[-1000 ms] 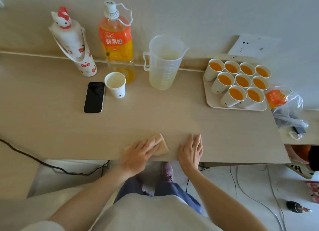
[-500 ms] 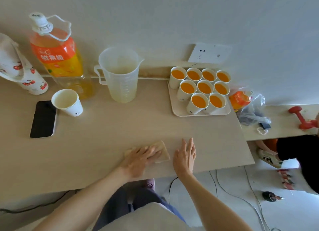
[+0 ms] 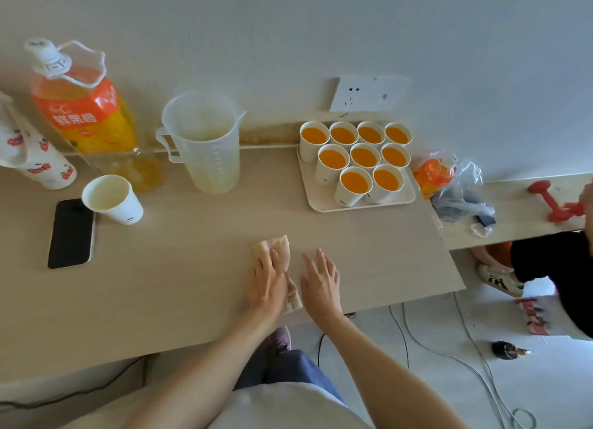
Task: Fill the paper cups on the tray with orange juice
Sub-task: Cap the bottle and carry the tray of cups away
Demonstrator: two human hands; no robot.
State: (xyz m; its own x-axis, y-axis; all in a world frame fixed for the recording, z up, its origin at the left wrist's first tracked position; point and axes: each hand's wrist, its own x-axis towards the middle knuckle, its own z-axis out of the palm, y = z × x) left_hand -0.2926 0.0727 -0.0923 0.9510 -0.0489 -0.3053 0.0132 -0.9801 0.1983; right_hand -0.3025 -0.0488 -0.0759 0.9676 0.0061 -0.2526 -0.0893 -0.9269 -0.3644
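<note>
Cloth [image 3: 272, 249] moved forward on beige tabletop [image 3: 192, 268] under flat left hand [image 3: 268, 284]; right hand [image 3: 321, 284] spread alongside.

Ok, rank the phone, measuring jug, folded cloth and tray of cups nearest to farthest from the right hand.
From the right hand:
1. The folded cloth, just left, under the left hand.
2. The tray, farther back, slightly right.
3. The measuring jug, well back and left.
4. The phone, far left.

Soft, even daylight, perhaps from the right; faint shadows, curved, softly blurred edges.
</note>
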